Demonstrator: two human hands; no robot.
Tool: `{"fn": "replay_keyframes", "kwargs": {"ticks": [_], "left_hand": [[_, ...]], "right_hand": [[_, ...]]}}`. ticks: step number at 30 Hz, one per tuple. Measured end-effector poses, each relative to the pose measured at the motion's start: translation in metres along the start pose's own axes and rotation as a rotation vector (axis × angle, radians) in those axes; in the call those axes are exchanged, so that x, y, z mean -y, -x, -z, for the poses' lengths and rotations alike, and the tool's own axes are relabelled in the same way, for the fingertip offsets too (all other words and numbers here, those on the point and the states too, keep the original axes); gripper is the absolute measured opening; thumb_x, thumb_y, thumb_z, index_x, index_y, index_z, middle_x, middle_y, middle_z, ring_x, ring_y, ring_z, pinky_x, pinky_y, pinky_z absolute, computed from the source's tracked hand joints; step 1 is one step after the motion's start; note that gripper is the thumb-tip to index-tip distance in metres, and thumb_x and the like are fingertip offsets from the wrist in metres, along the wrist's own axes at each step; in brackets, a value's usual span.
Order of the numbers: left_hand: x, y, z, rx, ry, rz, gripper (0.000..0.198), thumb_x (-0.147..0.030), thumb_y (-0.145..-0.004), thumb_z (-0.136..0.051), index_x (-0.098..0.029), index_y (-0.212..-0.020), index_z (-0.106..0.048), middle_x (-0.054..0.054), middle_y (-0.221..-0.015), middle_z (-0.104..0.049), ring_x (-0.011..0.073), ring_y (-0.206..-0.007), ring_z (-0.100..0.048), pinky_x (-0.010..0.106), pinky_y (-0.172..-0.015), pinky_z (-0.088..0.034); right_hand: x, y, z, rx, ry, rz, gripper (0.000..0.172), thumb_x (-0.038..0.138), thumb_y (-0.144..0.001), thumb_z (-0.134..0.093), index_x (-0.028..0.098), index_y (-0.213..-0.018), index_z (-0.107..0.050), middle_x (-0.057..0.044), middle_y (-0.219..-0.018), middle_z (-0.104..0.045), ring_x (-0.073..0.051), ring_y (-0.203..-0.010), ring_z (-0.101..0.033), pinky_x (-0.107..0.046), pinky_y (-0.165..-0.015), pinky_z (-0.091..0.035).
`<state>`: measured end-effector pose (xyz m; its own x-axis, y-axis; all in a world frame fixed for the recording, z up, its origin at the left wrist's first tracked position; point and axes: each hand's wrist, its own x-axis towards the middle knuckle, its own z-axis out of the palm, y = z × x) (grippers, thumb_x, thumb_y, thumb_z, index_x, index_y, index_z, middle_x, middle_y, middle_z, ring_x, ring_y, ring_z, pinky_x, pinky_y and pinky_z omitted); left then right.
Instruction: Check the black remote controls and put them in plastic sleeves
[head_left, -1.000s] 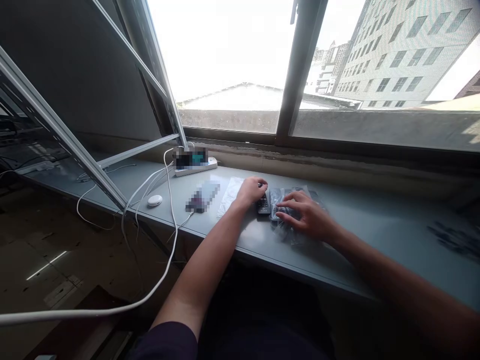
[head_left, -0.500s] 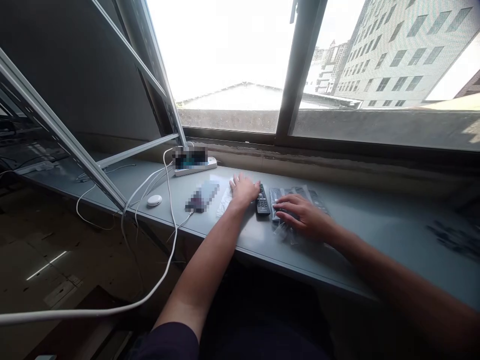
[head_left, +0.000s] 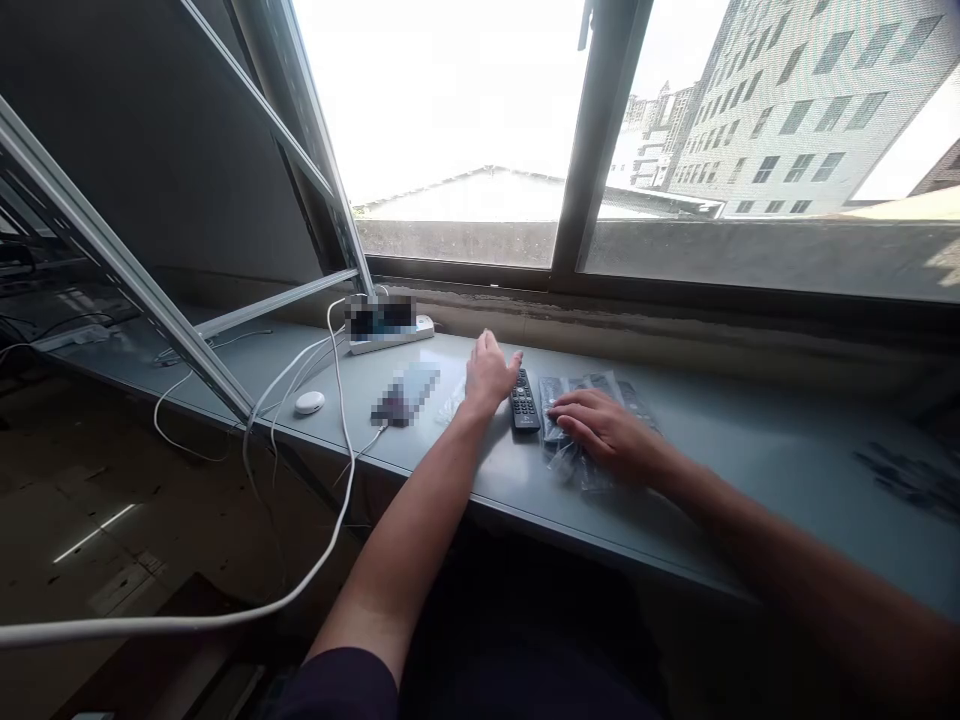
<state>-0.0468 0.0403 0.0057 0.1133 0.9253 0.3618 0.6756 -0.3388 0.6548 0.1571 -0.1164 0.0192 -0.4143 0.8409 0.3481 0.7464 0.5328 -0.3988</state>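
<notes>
A black remote control point(head_left: 526, 404) lies on the grey table between my hands. My left hand point(head_left: 491, 372) is just left of it, fingers stretched toward the window and thumb by the remote's far end; whether the thumb touches it I cannot tell. Clear plastic film point(head_left: 451, 404) shows faintly beside this hand, partly hidden behind it. My right hand point(head_left: 604, 424) rests over dark items in clear plastic bags point(head_left: 553, 432), its fingers extended and slightly apart. The hand covers part of these bags, so their contents cannot be made out.
A phone-like device point(head_left: 406, 395), blurred out, lies left with a cable attached. Beyond it stands a white power strip point(head_left: 394, 338). A round white object point(head_left: 309, 402) sits near the table edge point(head_left: 540, 517). White cables point(head_left: 341, 400) hang beside a metal frame point(head_left: 127, 260).
My left hand has turned, its fingers now pointing more toward the window. The plastic film beside it shows less than before. My right hand has barely shifted.
</notes>
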Motion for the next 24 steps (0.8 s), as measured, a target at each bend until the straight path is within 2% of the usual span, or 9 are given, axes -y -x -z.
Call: {"fn": "replay_keyframes", "kwargs": {"ticks": [3, 5, 8, 10, 13, 16, 18, 20, 24], "left_hand": [[-0.004, -0.002, -0.004, -0.077, 0.277, -0.187, 0.074, -0.021, -0.101, -0.061, -0.013, -0.172, -0.044, 0.019, -0.178, -0.045, 0.0294, -0.168, -0.039, 0.042, -0.14, -0.03], [-0.008, -0.002, -0.008, -0.025, 0.501, -0.195, 0.077, -0.013, -0.096, -0.062, -0.02, -0.171, -0.047, 0.015, -0.174, -0.051, 0.0291, -0.158, -0.054, 0.043, -0.136, -0.038], [-0.013, 0.0, -0.012, 0.198, 0.918, -0.061, 0.084, -0.014, -0.094, -0.069, -0.022, -0.173, -0.043, 0.018, -0.159, -0.066, 0.0285, -0.127, -0.077, 0.048, -0.12, -0.055], [-0.016, 0.002, -0.01, 0.351, 1.169, 0.036, 0.093, -0.016, -0.09, -0.079, -0.021, -0.174, -0.04, 0.018, -0.141, -0.077, 0.0275, -0.115, -0.082, 0.05, -0.116, -0.058], [-0.02, 0.008, -0.001, 0.527, 1.414, 0.094, 0.098, -0.015, -0.081, -0.093, -0.021, -0.169, -0.049, 0.016, -0.131, -0.082, 0.0276, -0.117, -0.082, 0.05, -0.122, -0.053], [-0.024, 0.013, 0.009, 0.651, 1.474, 0.098, 0.077, -0.014, -0.082, -0.093, -0.021, -0.154, -0.067, 0.014, -0.131, -0.082, 0.0298, -0.129, -0.078, 0.048, -0.127, -0.049], [-0.026, 0.014, 0.014, 0.651, 1.48, 0.104, 0.066, -0.013, -0.084, -0.091, -0.021, -0.147, -0.073, 0.014, -0.131, -0.082, 0.0311, -0.134, -0.075, 0.048, -0.127, -0.05], [-0.027, 0.014, 0.017, 0.598, 1.497, 0.124, 0.06, -0.012, -0.087, -0.088, -0.022, -0.144, -0.074, 0.012, -0.13, -0.082, 0.0303, -0.137, -0.074, 0.046, -0.127, -0.051], [-0.026, 0.009, 0.017, 0.494, 1.558, 0.139, 0.051, -0.012, -0.09, -0.083, -0.021, -0.139, -0.076, 0.009, -0.126, -0.082, 0.0238, -0.136, -0.073, 0.038, -0.126, -0.051]], "right_hand": [[0.001, 0.0, -0.001, -0.046, -0.024, -0.019, 0.054, 0.057, -0.118, -0.041, 0.027, -0.14, -0.081, -0.014, -0.142, -0.078, -0.038, -0.133, -0.07, -0.059, -0.116, -0.056], [-0.001, 0.0, -0.002, -0.091, -0.038, -0.034, 0.052, 0.057, -0.117, -0.046, 0.027, -0.149, -0.074, -0.015, -0.145, -0.076, -0.038, -0.135, -0.069, -0.061, -0.115, -0.056], [-0.006, 0.0, -0.004, -0.157, -0.05, -0.04, 0.051, 0.056, -0.115, -0.053, 0.029, -0.155, -0.069, -0.015, -0.147, -0.074, -0.039, -0.138, -0.067, -0.064, -0.115, -0.055], [-0.008, 0.001, -0.004, -0.175, -0.067, -0.029, 0.048, 0.055, -0.115, -0.055, 0.03, -0.153, -0.071, -0.014, -0.149, -0.074, -0.04, -0.142, -0.066, -0.065, -0.118, -0.054], [-0.008, 0.002, -0.003, -0.166, -0.085, 0.002, 0.044, 0.053, -0.114, -0.058, 0.032, -0.147, -0.077, -0.013, -0.16, -0.067, -0.04, -0.151, -0.061, -0.066, -0.123, -0.05], [-0.005, 0.003, -0.003, -0.141, -0.096, 0.027, 0.041, 0.052, -0.112, -0.062, 0.033, -0.144, -0.08, -0.012, -0.17, -0.059, -0.042, -0.159, -0.052, -0.067, -0.127, -0.047], [-0.003, 0.003, -0.003, -0.109, -0.126, 0.055, 0.041, 0.051, -0.112, -0.062, 0.034, -0.146, -0.079, -0.011, -0.169, -0.061, -0.041, -0.161, -0.05, -0.068, -0.13, -0.043], [0.0, 0.002, -0.004, -0.079, -0.168, 0.097, 0.042, 0.049, -0.113, -0.063, 0.034, -0.15, -0.076, -0.009, -0.163, -0.067, -0.039, -0.161, -0.051, -0.068, -0.133, -0.04], [0.007, 0.0, -0.002, -0.072, -0.229, 0.125, 0.044, 0.047, -0.112, -0.066, 0.033, -0.153, -0.075, -0.009, -0.157, -0.072, -0.037, -0.158, -0.055, -0.066, -0.132, -0.043]]}}
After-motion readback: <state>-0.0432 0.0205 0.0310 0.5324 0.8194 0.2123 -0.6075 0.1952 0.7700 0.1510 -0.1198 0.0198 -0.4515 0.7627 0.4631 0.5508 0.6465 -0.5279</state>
